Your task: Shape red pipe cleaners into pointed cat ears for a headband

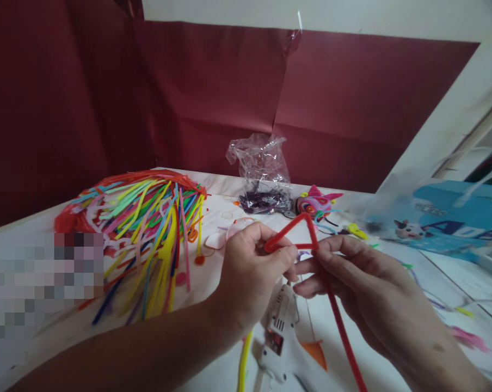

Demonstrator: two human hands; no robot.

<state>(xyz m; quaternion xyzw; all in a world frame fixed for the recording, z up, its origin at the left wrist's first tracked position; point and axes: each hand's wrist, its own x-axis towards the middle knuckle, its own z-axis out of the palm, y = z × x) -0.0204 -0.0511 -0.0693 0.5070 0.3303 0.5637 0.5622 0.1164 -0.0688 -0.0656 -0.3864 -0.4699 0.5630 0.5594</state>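
I hold a red pipe cleaner (305,226) bent into a triangle above the white table (446,283). My left hand (252,272) pinches the triangle's left corner. My right hand (360,277) grips it at the right corner, and its long tail (344,337) runs down toward me. Both hands are closed on it. Under my hands lies a white glue gun (281,337), with a yellow pipe cleaner (244,362) beside it.
A big heap of coloured pipe cleaners (148,228) lies at the left on red wrapping. A clear plastic bag (262,174) and a pink craft figure (315,202) stand at the back. A blue and white bag (446,218) sits at the right. Dark red paper (189,92) lines the wall.
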